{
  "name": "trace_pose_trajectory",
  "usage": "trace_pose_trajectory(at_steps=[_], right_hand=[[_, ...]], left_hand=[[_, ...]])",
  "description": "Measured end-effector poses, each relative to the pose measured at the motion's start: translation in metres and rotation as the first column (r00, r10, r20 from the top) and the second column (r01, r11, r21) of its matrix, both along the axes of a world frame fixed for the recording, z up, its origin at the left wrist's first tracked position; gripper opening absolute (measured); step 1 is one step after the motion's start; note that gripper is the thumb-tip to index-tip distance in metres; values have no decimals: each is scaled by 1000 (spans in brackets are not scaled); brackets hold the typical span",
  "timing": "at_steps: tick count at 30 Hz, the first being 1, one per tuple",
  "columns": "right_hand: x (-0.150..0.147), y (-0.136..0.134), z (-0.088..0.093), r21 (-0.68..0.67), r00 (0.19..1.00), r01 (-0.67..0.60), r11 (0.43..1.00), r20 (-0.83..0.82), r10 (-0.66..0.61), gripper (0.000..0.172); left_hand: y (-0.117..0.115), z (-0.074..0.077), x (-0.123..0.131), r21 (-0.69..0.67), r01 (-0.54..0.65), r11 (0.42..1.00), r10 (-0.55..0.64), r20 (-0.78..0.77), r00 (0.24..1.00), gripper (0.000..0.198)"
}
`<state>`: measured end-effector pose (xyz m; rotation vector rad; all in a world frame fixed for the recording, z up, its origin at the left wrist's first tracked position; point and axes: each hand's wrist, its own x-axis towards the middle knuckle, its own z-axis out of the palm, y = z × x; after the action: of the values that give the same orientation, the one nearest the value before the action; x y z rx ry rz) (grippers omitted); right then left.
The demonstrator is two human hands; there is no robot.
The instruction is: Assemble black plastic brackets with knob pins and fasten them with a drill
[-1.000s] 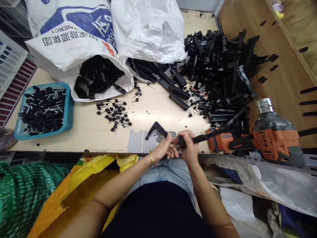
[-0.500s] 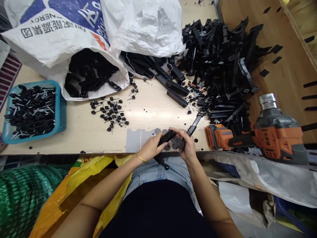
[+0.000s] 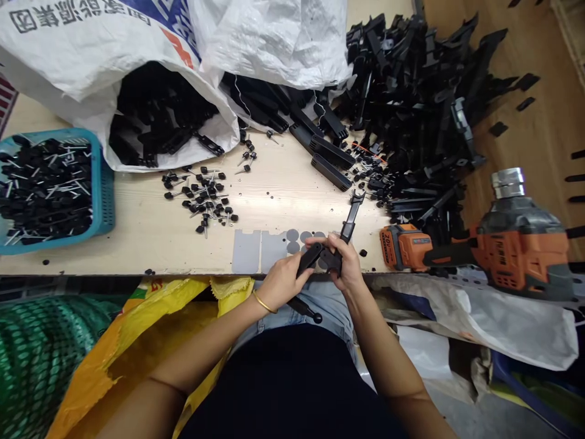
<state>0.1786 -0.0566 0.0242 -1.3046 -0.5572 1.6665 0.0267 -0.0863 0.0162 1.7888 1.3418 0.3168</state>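
Both hands meet over the front edge of the workbench (image 3: 146, 244). My left hand (image 3: 284, 279), with a gold bangle at the wrist, is closed round a black plastic arm (image 3: 309, 258); its rounded lower end (image 3: 315, 317) sticks out below the hand. My right hand (image 3: 348, 263) grips a black bracket (image 3: 351, 221) whose forked end points up and away over the bench. The two black parts meet between my fingers, and whether they are joined I cannot tell. Beneath and behind the fingers lie grey flat pads and discs (image 3: 292, 236).
An orange cordless power tool (image 3: 512, 244) lies at the right. Behind it spreads a heap of black brackets (image 3: 411, 110). White woven sacks (image 3: 274, 42) hold more black parts. Loose black-headed screws (image 3: 205, 198) lie left of centre, beside a blue basket (image 3: 107, 201) full of them.
The forked end of the bracket in my right hand has swung left, away from the heap. The part in my left hand has tilted more upright. The whole view has shifted slightly.
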Motion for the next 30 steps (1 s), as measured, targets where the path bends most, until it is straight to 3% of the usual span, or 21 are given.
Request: trace_pose_trajectory(at_steps=[7, 13, 20, 26, 30], right_hand=[[-3, -1, 6, -1, 997, 2, 1000, 76, -2, 39], [-3, -2, 6, 9, 997, 1, 1000, 73, -1, 39], [-21, -5, -4, 48, 987, 144, 988, 69, -147, 32], [-17, -2, -6, -3, 999, -15, 1000, -38, 15, 30], [-20, -5, -8, 68, 989, 137, 988, -74, -132, 30]], left_hand=[[-10, 2, 1, -8, -29, 1000, 29, 39, 999, 20], [-22, 10, 16, -27, -33, 999, 32, -49, 998, 23], [-30, 12, 27, 3, -109, 994, 108, -143, 984, 13], [-26, 16, 20, -22, 16, 1000, -19, -174, 985, 20], [-27, 19, 21, -3, -27, 1000, 25, -230, 973, 18]])
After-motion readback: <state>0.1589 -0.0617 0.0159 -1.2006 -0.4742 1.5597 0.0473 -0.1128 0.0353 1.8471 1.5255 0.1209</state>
